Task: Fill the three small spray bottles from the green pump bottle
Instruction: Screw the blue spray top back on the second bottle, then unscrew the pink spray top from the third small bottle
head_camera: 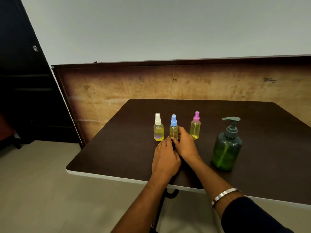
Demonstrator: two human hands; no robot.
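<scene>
- No readable labels anywhere; the white-cap bottle [158, 127] just has a purple blob near its base I can't make out.
- My right hand [186, 145] is wrapped round the blue-cap bottle [173, 126], hiding its lower half.
- My left hand [165, 157] sits just below it, fingers curled towards the bottle's base; can't tell if it's gripping anything.
- Pink-cap bottle [195, 126] stands just right of my hands, the pump bottle [226, 145] further right on the table [117, 148].
- Bangle [224, 195] on my right wrist, dark door [21, 81] on the left.
</scene>
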